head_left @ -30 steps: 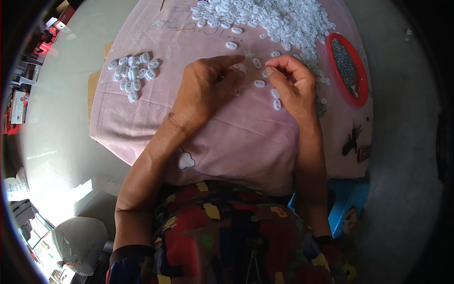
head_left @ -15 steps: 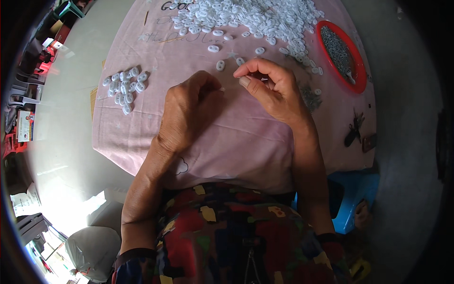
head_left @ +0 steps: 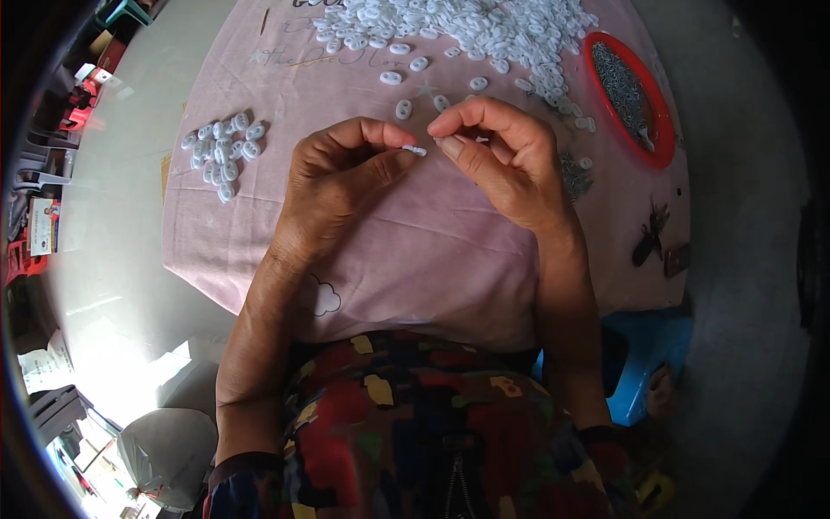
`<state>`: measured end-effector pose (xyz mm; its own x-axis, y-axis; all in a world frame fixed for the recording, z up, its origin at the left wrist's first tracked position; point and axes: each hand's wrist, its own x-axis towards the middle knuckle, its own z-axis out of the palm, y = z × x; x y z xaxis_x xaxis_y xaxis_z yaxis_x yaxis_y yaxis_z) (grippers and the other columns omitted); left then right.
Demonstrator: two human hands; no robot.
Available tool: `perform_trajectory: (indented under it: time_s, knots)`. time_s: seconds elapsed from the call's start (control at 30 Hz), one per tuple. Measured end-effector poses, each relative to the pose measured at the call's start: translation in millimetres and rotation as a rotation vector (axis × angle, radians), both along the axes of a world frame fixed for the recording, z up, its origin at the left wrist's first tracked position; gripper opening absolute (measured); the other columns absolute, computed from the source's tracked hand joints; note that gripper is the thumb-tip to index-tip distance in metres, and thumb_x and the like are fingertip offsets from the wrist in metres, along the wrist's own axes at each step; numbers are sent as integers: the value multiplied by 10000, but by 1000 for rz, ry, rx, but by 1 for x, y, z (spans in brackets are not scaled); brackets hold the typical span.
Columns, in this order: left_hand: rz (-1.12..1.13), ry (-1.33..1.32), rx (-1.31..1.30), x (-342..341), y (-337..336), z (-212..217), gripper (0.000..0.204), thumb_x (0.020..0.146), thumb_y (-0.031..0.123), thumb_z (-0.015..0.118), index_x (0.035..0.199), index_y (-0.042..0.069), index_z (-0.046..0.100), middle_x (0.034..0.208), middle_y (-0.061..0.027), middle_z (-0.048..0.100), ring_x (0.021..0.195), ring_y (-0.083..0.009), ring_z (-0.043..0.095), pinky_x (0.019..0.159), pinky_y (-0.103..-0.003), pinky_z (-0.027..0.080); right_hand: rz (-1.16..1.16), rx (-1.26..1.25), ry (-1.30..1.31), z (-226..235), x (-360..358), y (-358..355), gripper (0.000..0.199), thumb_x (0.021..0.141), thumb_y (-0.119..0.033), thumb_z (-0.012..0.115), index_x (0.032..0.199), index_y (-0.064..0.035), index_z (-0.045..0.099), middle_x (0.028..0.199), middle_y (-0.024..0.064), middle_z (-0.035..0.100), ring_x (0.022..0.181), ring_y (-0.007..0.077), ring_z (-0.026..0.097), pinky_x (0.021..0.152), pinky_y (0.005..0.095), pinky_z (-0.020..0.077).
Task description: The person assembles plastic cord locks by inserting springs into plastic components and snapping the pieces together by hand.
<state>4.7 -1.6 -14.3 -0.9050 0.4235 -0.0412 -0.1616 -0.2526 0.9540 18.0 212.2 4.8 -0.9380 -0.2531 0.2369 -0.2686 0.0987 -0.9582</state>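
My left hand [head_left: 333, 182] pinches a small white oval plastic piece [head_left: 416, 150] between thumb and fingertips, over the middle of the table. Just to its right, my right hand [head_left: 512, 164] has thumb and forefinger pressed together on a tiny metal part [head_left: 438, 139], too small to name its kind. The two fingertips are close but apart. Beyond my hands lie a few loose white two-holed ovals, such as one oval [head_left: 404, 110], in front of a big heap of the same pieces [head_left: 467, 26]. A scatter of small metal parts [head_left: 575, 177] lies beside my right wrist.
A separate cluster of white ovals [head_left: 225, 154] rests at the left on the pink tablecloth [head_left: 415, 259]. At the right stand a red basin [head_left: 667, 143] of small metal parts and, nearer, dark-handled scissors [head_left: 647, 245]. A blue stool [head_left: 644, 372] is below the table edge.
My left hand has turned and opened outward, bringing the white oval into sight at its fingertips. My right thumb and forefinger have closed together, with the small metal part now showing.
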Motion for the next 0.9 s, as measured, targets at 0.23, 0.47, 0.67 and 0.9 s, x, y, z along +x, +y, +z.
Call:
perform_trajectory:
  time_s: [0.23, 0.47, 0.67, 0.9]
  knots:
    - [13, 18, -1, 2, 1, 4, 159, 917, -2, 642, 1071, -1, 685, 985, -29, 694, 923, -68, 614, 849, -210, 497, 25, 11, 28, -1, 2, -5, 145, 882, 61, 615, 1020, 31, 651, 908, 14, 631, 815, 38, 552, 734, 182, 437]
    - [13, 33, 32, 3, 0, 2, 164, 916, -5, 643, 1070, 3, 699, 985, -24, 700, 928, -69, 614, 857, -216, 491, -3, 36, 96, 1, 1, -9, 141, 870, 49, 635, 1008, 25, 648, 907, 22, 645, 822, 33, 576, 731, 176, 466]
    - [6, 59, -1, 3, -1, 3, 168, 909, -11, 650, 1069, -1, 698, 990, -30, 703, 931, -69, 616, 847, -215, 495, 1, 45, 104, 0, 2, -9, 137, 862, 41, 652, 997, 17, 654, 890, 12, 645, 813, 30, 578, 711, 170, 468]
    - [16, 47, 50, 2, -2, 5, 149, 882, -33, 676, 1029, -11, 692, 946, -29, 697, 887, -65, 619, 822, -205, 497, -30, 73, 134, -2, 2, -11, 136, 840, 51, 674, 969, 11, 659, 867, 3, 647, 787, 26, 577, 685, 170, 471]
